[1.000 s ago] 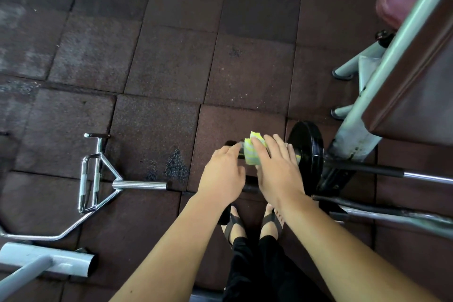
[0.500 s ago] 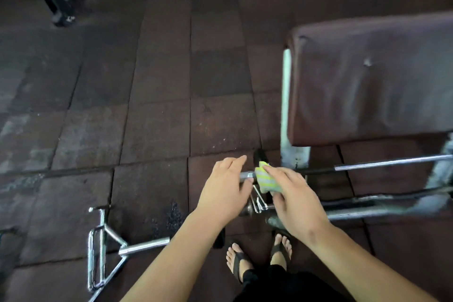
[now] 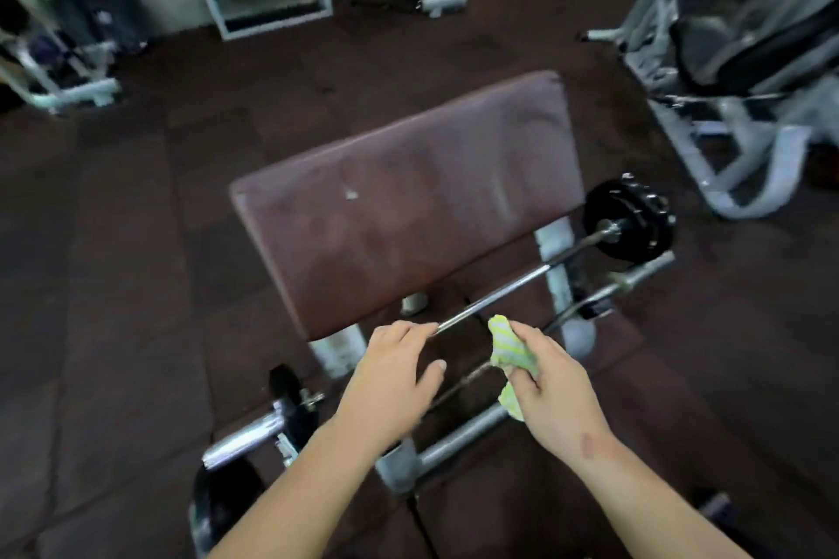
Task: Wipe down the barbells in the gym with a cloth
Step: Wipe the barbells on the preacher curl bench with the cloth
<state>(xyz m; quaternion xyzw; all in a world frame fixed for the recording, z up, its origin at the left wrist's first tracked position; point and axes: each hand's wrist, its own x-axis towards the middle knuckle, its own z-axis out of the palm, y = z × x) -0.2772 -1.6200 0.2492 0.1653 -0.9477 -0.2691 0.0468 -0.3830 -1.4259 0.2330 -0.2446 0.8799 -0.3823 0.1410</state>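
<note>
Bench (image 3: pixel 408 218): slanted brown pad, mid-scene, on a pale metal frame. It carries the bar at working height, so I judge nothing needs lifting to be wiped.

Barbell (image 3: pixel 499 290): lies in the frame's cradle under the pad's near edge. It runs from a chrome sleeve (image 3: pixel 247 433) at near left to a black plate (image 3: pixel 635 213) at far right. The middle of the shaft is bare and within reach. A second bar (image 3: pixel 635 277) lies just nearer, roughly parallel.

Left hand (image 3: pixel 390 381): fingers are laid over the shaft where it comes out from under the pad. The thumb stands free, so it is not a closed grip. I read this as steadying the bar so it won't roll under the wipe.

Right hand (image 3: pixel 554 399): fingers are curled round the cloth (image 3: pixel 506 347). It is bunched, with one end sticking up and far and a corner hanging below the palm.

The hands are apart, with the shaft passing between them. The cloth sits just right of the left fingertips and just near of the shaft; it looks off the metal. I can't tell whether it touches the thin rod below.
</note>
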